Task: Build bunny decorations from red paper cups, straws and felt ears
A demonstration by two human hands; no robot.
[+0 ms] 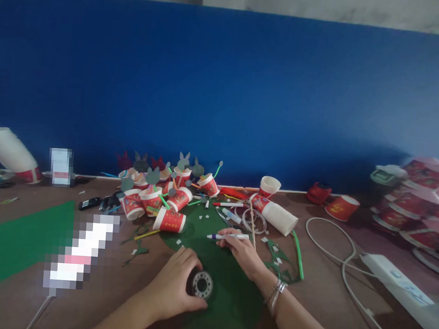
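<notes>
My left hand (177, 283) curls its thumb and fingers around a dark grey ring-shaped piece (202, 284). A hole runs through its middle, with smaller holes around it, and it sits on a green sheet (226, 304). In my right hand (241, 252) is a white marker (233, 237) with a purple tip, held almost level above the green sheet and pointing left. Just beyond that hand lie a second, pale blue marker (232, 215) and a thin wooden stick (253, 223). Green paper offcuts (275, 255) are scattered to its right.
Several red paper cups (169, 220) with paper animal heads and straws crowd the back left. A stack of paper cups (276, 215) lies back right. At the right are a white power strip (398, 279), a looping cable (343, 261) and blurred red cups (421, 206); another green sheet (25, 242) lies left.
</notes>
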